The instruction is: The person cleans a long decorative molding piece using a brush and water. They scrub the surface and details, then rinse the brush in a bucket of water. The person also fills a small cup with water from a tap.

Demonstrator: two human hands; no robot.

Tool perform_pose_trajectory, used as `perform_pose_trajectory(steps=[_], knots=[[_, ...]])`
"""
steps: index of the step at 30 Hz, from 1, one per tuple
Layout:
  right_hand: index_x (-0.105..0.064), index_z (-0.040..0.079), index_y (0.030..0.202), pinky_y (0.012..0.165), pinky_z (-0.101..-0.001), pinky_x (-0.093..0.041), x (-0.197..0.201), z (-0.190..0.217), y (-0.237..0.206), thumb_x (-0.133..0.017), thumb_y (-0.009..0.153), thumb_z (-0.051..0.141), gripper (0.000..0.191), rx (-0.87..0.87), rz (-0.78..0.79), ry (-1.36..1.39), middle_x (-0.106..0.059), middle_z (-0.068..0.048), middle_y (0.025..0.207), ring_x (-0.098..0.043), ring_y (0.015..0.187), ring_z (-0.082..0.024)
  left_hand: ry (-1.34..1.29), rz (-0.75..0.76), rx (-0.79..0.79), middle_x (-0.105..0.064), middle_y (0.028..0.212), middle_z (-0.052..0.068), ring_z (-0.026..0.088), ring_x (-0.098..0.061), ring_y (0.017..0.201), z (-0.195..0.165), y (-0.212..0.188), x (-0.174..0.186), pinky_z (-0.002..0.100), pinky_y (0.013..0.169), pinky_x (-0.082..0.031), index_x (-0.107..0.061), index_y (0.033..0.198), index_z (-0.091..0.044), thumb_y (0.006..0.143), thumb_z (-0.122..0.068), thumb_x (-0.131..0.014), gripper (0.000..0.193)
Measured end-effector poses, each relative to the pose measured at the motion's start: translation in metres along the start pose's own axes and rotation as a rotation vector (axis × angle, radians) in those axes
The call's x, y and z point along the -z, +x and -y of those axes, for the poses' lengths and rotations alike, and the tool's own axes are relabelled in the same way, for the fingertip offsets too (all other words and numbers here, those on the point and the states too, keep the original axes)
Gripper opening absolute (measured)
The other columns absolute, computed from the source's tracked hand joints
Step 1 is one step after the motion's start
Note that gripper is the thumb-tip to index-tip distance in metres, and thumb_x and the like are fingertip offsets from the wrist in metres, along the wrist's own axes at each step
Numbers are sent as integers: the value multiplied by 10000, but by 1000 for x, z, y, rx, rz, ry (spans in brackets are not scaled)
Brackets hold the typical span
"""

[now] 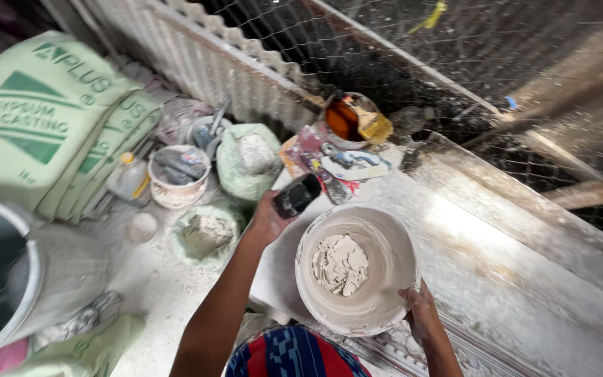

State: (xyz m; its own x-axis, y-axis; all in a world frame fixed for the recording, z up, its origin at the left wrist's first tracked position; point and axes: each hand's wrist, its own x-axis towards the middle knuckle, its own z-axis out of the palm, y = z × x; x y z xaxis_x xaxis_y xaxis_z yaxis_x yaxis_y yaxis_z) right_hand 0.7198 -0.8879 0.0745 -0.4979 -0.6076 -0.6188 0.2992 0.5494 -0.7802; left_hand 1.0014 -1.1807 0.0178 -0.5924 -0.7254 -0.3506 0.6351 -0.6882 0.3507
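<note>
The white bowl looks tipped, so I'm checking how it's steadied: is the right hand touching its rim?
Touching. The head view shows the right hand with its fingers curled over the near rim of the white bowl, no gap between them.

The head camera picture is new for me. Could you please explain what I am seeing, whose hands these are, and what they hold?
The camera sits on a person's head and looks down at that person's own two bare hands. The left hand holds a small dark object; I cannot tell what it is. The right hand grips the rim of a white bowl with dried white chips inside. The bowl stands on a dusty white work surface. To the left are green sacks, small tubs and open bags of white powder.
</note>
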Motion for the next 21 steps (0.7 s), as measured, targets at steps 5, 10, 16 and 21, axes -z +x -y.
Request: perform_pose_trajectory(steps=[5, 10, 16, 21], knots=[[-392, 43, 1530, 879, -472, -524, 30, -12, -10, -483, 815, 45, 721, 37, -109, 165, -611, -229, 1219, -606, 1008, -320, 57, -66, 95, -694, 1150, 116, 259, -700, 1015, 45, 70, -70, 449, 839, -628, -580, 1262, -43, 1054, -429, -478, 450], [-419, 28, 1478, 932, -504, -551, 29, 3, -23, -478, 830, 50, 651, 18, -113, 228, -632, -227, 1235, -656, 1062, -347, 164, -235, 49, -704, 1110, 133, 274, -737, 887, 52, 92, -108, 475, 783, -645, -566, 1267, -40, 1047, -402, -403, 454], [-402, 19, 1480, 977, -556, -556, 6, 46, -18, -488, 870, 136, 627, -42, 28, 147, -608, -294, 1273, -650, 1142, -423, 1082, -99, -180, -675, 1208, 164, 290, -707, 1018, 44, 21, -62, 403, 910, -576, -583, 1297, -8, 1081, -368, -461, 438], [-414, -32, 1538, 1011, -533, -515, -44, 73, 18, -424, 961, 583, 844, 75, 367, 209, -543, -266, 1458, -567, 1308, -386, 740, 76, -79, -680, 1290, 195, 305, -640, 1157, 25, -58, 18, 430, 1008, -519, -595, 1344, 7, 1076, -355, -478, 465]])
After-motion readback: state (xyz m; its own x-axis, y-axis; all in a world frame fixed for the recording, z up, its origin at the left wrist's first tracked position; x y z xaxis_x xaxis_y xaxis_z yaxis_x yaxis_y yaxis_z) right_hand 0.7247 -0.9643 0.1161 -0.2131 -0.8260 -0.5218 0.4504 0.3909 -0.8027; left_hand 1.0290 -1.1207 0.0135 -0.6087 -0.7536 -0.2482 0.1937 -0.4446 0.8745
